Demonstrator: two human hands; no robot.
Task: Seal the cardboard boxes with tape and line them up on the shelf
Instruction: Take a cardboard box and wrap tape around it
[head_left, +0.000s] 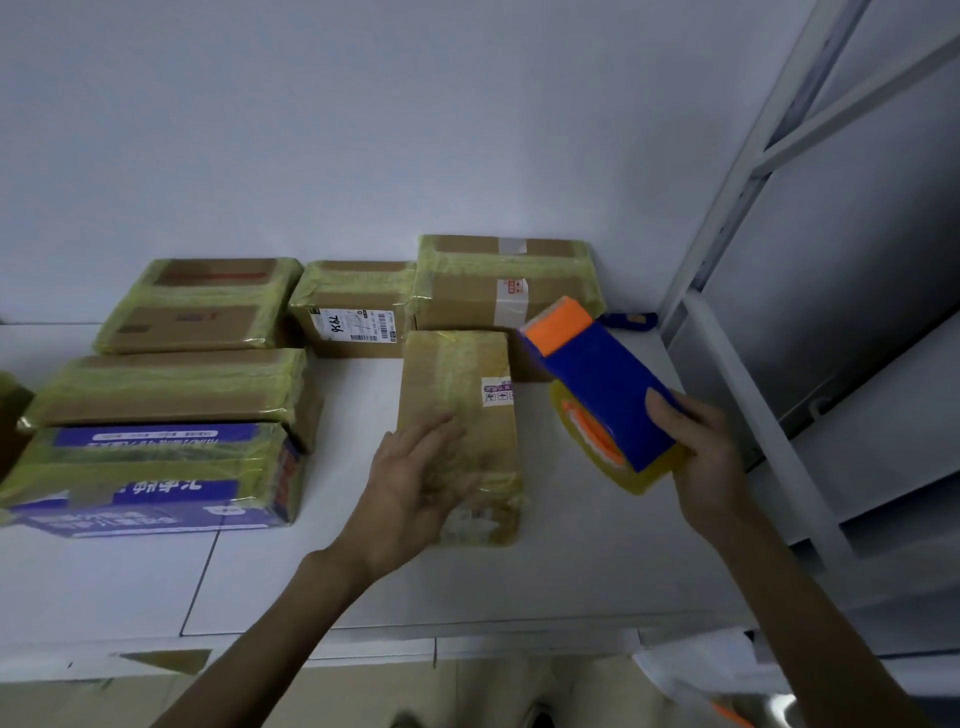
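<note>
Boxes wrapped in yellowish tape are set out on a white shelf (571, 561) against a pale wall. A narrow box (462, 374) is laid lengthwise near the middle of the shelf, its far end close to the rear row. The left hand (415, 483) is spread flat over the near half of this box, fingers straight and slightly apart, nothing being gripped; the hand is blurred, so firm contact cannot be told. The tape dispenser (608, 384), blue with orange parts and a roll of yellowish tape, is held just to the right of the narrow box by the right hand (711, 452), whose fingers and thumb are curled round its blue handle. Along the wall three boxes are ranged: a flat box (202, 306) at the left, a labelled box (353, 312) in the middle, and a larger box (498, 280) at the right. In front of the flat box a long box (171, 387) is placed, and nearer still a blue printed box (150, 478) touching it. A grey metal upright (727, 208) is seen at the right edge of the shelf.
</note>
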